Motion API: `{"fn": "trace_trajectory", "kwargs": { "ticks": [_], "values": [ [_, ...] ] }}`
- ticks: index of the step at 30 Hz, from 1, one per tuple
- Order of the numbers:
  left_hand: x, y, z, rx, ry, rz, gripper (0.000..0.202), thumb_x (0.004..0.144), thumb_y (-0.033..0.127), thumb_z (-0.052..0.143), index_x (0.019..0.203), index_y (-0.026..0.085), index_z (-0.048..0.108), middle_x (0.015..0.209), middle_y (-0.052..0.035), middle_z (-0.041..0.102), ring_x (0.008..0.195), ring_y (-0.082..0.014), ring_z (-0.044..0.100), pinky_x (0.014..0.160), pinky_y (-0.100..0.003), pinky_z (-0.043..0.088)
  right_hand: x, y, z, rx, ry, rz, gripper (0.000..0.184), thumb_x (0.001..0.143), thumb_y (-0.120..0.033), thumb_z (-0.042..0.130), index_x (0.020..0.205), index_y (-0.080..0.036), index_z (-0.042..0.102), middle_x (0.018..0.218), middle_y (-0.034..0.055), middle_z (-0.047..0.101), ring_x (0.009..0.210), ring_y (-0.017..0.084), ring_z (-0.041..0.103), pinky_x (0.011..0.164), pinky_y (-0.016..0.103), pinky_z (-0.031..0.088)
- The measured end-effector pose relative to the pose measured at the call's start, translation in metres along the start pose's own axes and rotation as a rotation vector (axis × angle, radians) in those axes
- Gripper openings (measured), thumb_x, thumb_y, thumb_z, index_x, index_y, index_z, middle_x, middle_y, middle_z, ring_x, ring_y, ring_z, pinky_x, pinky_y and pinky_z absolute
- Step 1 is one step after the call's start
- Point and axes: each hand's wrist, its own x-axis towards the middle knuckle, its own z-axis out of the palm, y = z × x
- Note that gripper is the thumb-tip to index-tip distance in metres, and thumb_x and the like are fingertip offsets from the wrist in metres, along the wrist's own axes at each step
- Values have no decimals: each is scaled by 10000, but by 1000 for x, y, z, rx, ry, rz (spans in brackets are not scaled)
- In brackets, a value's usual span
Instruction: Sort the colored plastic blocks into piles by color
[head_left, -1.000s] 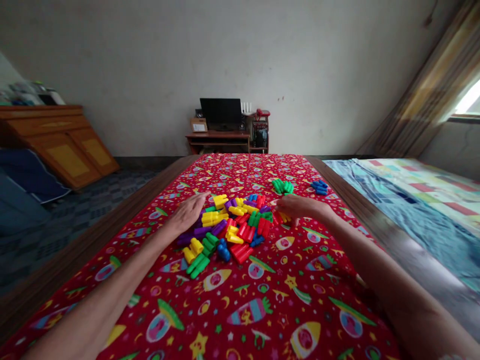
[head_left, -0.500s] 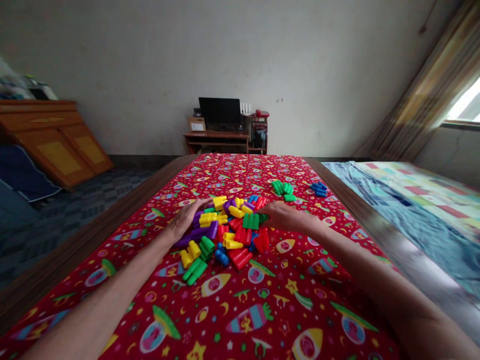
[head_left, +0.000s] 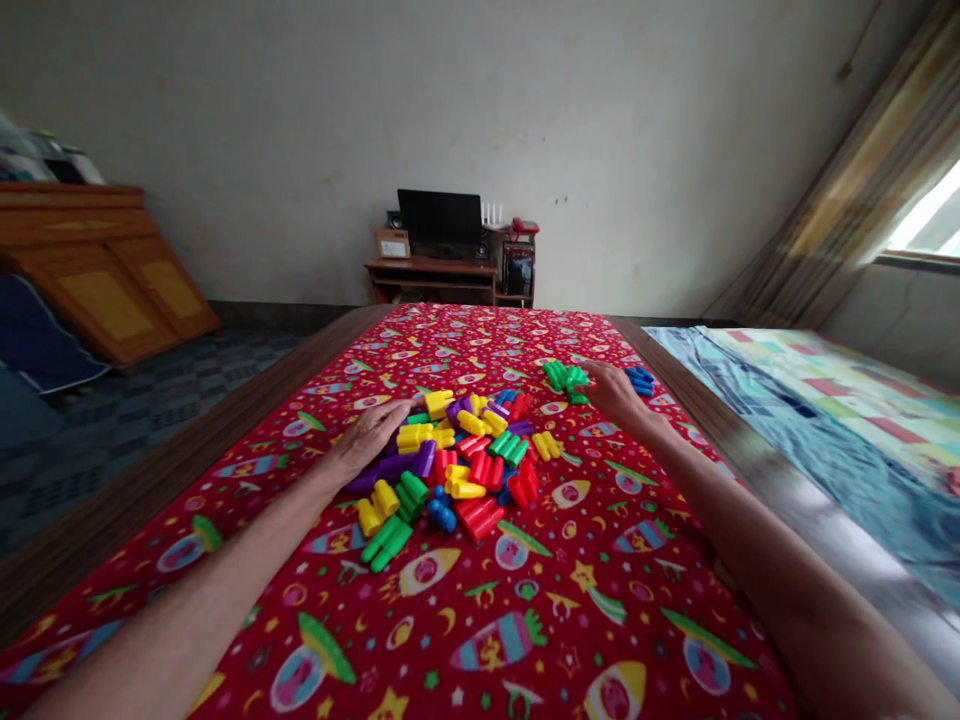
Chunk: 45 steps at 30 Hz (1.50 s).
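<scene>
A heap of plastic peg-shaped building blocks point(head_left: 469, 489) in red, yellow, green, purple and blue lies on the red patterned cloth. My left hand point(head_left: 373, 435) rests against the heap's left side, its fingers stretched out beside purple and yellow blocks. Farther back, my right hand point(head_left: 616, 392) is at the right edge of a small group of green blocks point(head_left: 556, 376). Its fingers are pinched on a green block, mostly hidden by the hand. Just beyond that hand lies a small group of blue blocks point(head_left: 640, 380).
The red cloth point(head_left: 495, 590) covers a long table with dark wooden edges. To the right is a bed with a patchwork cover point(head_left: 840, 390). A desk with a monitor point(head_left: 441, 222) stands by the far wall, and a wooden cabinet point(head_left: 105, 270) is at left.
My right hand has moved from the heap's right side back and right to the green group, carrying a green block. A yellow block at the heap's right is now uncovered. My left hand stays put.
</scene>
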Motion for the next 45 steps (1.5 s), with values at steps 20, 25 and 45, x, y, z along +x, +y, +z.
{"fn": "trace_trajectory", "kwargs": {
  "ticks": [20, 25, 45],
  "values": [
    [0, 3, 0, 36, 4, 21, 768, 722, 731, 389, 1092, 136, 704, 1179, -117, 700, 1121, -320, 619, 971, -373, 489, -4, -58, -4, 415, -200, -234, 222, 769, -194, 594, 944, -165, 727, 780, 14, 712, 669, 127, 608, 616, 211, 405],
    [2, 0, 2, 47, 39, 19, 743, 714, 730, 385, 1037, 150, 719, 1128, -108, 720, 1129, -324, 613, 986, -377, 479, 5, 1, 0, 323, 233, 131, 245, 769, -200, 517, 891, -141, 721, 817, 68, 731, 736, 184, 648, 667, 250, 431],
    [-2, 6, -1, 95, -3, 69, 781, 758, 735, 351, 1110, 128, 694, 1213, -121, 683, 1156, -324, 597, 1032, -388, 436, -20, -78, 4, 381, -91, -345, 242, 875, -213, 518, 947, -152, 741, 748, 55, 722, 599, 118, 600, 590, 212, 394]
  ]
}}
